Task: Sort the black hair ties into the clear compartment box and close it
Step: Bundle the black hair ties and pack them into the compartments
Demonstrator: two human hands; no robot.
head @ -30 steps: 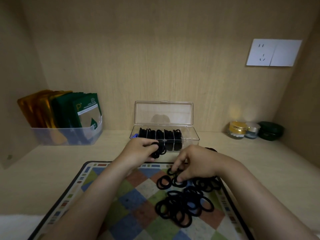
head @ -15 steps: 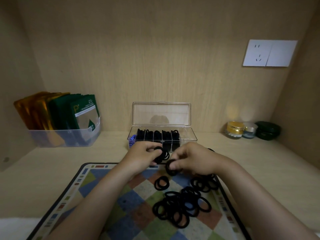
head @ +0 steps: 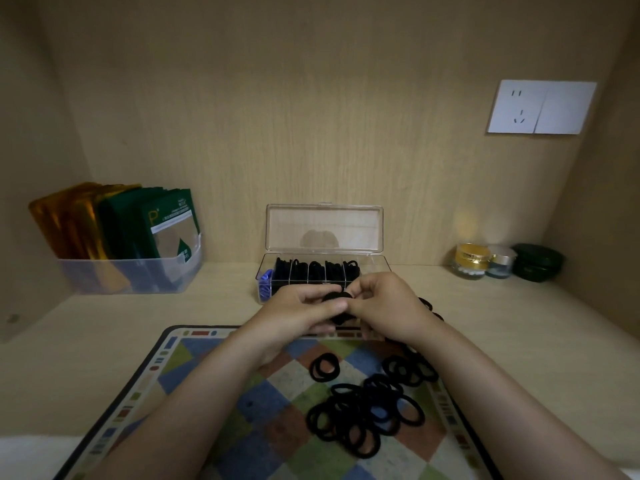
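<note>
- Both hands meet at frame centre, just in front of the box [head: 323,268]: left hand [head: 298,315] and right hand [head: 388,306] each pinch the same small bunch of ties [head: 337,301] between fingertips.
- Box lid [head: 325,228] stands open; black ties fill the middle compartments, something blue sits in the leftmost one.
- Loose pile [head: 367,410] lies lower centre on the checkered mat [head: 242,410].
- Packets in a bin [head: 135,275] at left, jars [head: 472,259] at right on the desk [head: 104,341].
</note>
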